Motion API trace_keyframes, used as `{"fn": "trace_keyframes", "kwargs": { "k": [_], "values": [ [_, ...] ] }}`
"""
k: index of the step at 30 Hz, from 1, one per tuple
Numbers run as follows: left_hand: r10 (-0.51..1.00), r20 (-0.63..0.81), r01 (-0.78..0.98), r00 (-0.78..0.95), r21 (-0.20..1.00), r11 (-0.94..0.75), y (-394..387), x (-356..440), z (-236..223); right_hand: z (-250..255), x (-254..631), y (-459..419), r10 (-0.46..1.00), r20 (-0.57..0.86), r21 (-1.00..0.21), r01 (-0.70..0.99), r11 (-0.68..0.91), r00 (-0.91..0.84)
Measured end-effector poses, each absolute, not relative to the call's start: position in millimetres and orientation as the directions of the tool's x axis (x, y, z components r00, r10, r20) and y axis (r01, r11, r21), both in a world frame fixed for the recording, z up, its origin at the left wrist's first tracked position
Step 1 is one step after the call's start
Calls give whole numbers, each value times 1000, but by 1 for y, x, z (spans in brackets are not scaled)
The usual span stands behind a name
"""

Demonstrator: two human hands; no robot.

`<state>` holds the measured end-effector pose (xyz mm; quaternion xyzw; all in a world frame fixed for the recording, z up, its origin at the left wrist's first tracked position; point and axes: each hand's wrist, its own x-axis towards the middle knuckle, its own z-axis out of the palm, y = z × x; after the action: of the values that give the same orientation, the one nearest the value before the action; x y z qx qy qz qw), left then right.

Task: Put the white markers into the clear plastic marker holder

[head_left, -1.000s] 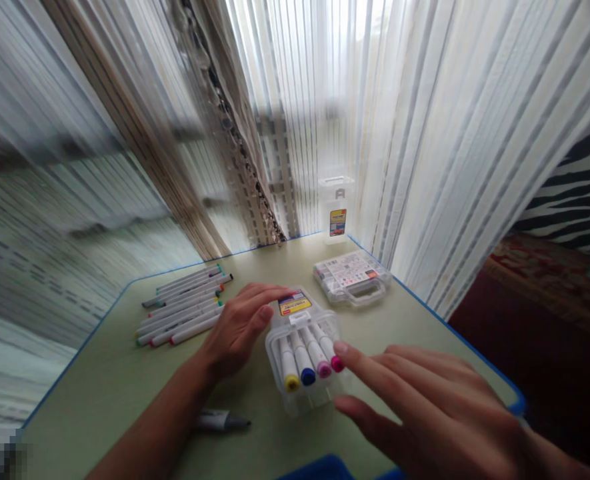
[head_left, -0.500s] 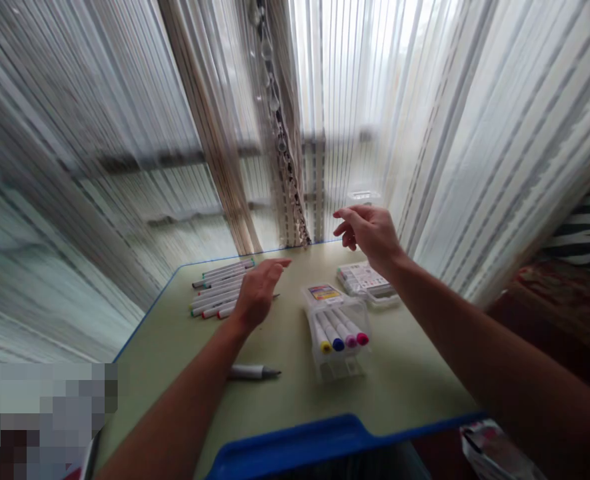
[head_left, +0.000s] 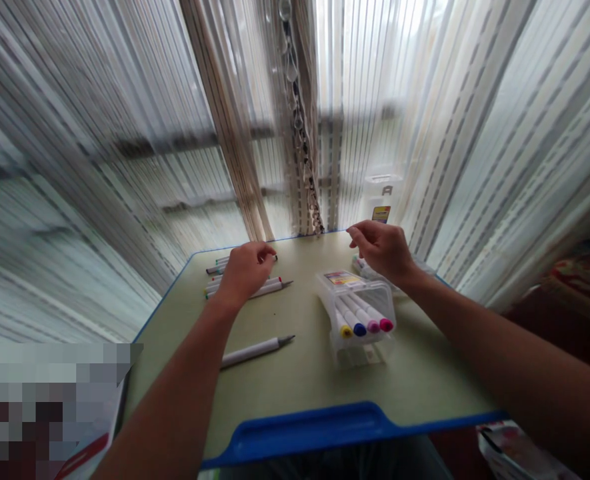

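My left hand [head_left: 249,268] is over a row of white markers [head_left: 269,288] at the table's far left. Its fingers are curled closed at the dark-ended marker [head_left: 275,257], hiding most of it. My right hand [head_left: 382,248] hovers above a second clear case [head_left: 419,267], fingers drawn together, with nothing visible in them. Between my arms, an open clear case [head_left: 327,303] holds several white markers with yellow, blue, lilac and pink ends. Nearer me lies a single white marker [head_left: 259,350] with a pointed grey end, partly behind my left forearm.
The pale green table [head_left: 295,393] has a raised blue front lip [head_left: 309,427]. String curtains [head_left: 155,107] hang just beyond its back edge. A clear lid with a yellow label [head_left: 381,213] stands up behind my right hand. A shiny package [head_left: 519,450] is at lower right.
My left hand has come down onto the row of markers and its fingers have curled. The fingers of my right hand have drawn closer together. The view has shifted slightly.
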<state>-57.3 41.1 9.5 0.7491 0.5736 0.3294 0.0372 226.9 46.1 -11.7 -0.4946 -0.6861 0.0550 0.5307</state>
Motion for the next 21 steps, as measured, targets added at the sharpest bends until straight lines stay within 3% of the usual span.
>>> {"fn": "trace_keyframes", "kwargs": {
  "k": [8, 13, 16, 21],
  "values": [
    [939, 216, 888, 268, 324, -328, 33, -69, 19, -12, 227, 46, 743, 670, -573, 645, 506, 12],
    [912, 52, 841, 407, 367, -396, 19, -62, 28, -13, 229, 47, 746, 666, -568, 653, 501, 7],
    [860, -161, 834, 484, 382, -397, 8, -59, 38, -13, 230, 48, 743, 669, -560, 658, 504, 0],
    [756, -454, 881, 472, 276, -384, -11, -56, 50, -12, 230, 49, 725, 689, -540, 672, 507, 6]
  ]
}}
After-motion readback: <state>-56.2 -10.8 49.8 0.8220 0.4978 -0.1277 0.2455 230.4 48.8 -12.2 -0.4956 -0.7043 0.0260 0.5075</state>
